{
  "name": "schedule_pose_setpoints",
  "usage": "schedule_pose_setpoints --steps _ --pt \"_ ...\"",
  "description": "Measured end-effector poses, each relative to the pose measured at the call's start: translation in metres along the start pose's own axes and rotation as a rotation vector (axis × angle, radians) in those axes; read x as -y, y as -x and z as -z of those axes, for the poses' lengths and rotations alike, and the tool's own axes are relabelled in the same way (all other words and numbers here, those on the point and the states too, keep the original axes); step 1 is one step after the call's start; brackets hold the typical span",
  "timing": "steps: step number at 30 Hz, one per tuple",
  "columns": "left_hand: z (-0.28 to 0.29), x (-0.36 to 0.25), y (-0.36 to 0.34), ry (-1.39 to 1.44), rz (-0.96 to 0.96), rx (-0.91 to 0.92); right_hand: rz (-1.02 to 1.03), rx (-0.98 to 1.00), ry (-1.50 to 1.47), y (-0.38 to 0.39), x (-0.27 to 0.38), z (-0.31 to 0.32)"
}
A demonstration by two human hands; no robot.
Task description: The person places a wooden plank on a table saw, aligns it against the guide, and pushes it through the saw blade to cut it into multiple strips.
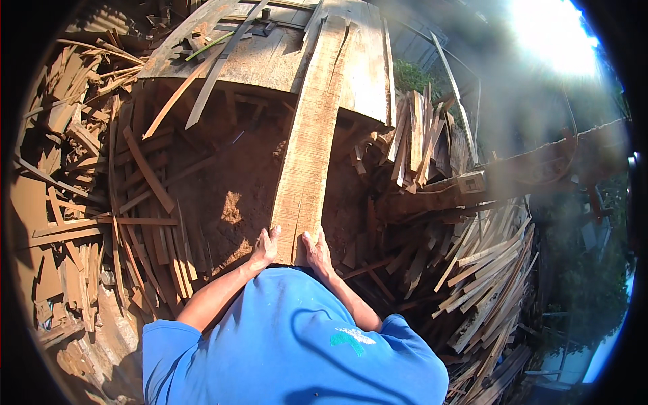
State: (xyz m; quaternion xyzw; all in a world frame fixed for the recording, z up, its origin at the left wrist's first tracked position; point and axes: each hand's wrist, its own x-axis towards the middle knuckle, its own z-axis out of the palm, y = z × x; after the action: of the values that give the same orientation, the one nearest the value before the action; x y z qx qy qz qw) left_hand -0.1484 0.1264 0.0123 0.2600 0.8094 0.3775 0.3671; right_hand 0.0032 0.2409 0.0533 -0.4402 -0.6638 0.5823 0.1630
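A long, rough-sawn wooden plank [307, 145] runs straight out from my body, its far end lying on a wooden work table [270, 64]. Cracks show along its far part and near its close end. My left hand [266, 247] grips the plank's left edge near that close end, thumb on top. On the opposite edge, my right hand [316, 251] holds it the same way, thumb up. The undersides of both hands are hidden by the plank, which touches or nearly touches my blue shirt.
Narrow wood strips [226, 67] lie on the table, some jutting past its near edge. Scrap wood [74, 135] heaps up at the left. A large stack of offcuts [489, 270] fills the right, below a thick beam [499, 175]. Sawdust [231, 208] covers ground under the table.
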Motion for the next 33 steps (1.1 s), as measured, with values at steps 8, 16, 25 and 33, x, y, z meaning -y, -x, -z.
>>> schedule_pose_setpoints --steps 8,16,25,33 --pt "-0.022 0.038 -0.019 -0.214 -0.180 -0.050 0.022 0.006 -0.036 -0.012 -0.004 -0.001" --pt "-0.029 0.063 -0.032 -0.278 -0.337 0.017 0.012 0.019 0.000 -0.021 0.006 0.003" --pt "-0.017 0.016 -0.040 0.009 -0.001 -0.054 0.034 0.014 0.004 -0.034 0.005 0.003" --pt "-0.030 0.035 -0.060 -0.037 -0.290 -0.141 0.049 -0.004 0.030 -0.044 0.004 0.003"
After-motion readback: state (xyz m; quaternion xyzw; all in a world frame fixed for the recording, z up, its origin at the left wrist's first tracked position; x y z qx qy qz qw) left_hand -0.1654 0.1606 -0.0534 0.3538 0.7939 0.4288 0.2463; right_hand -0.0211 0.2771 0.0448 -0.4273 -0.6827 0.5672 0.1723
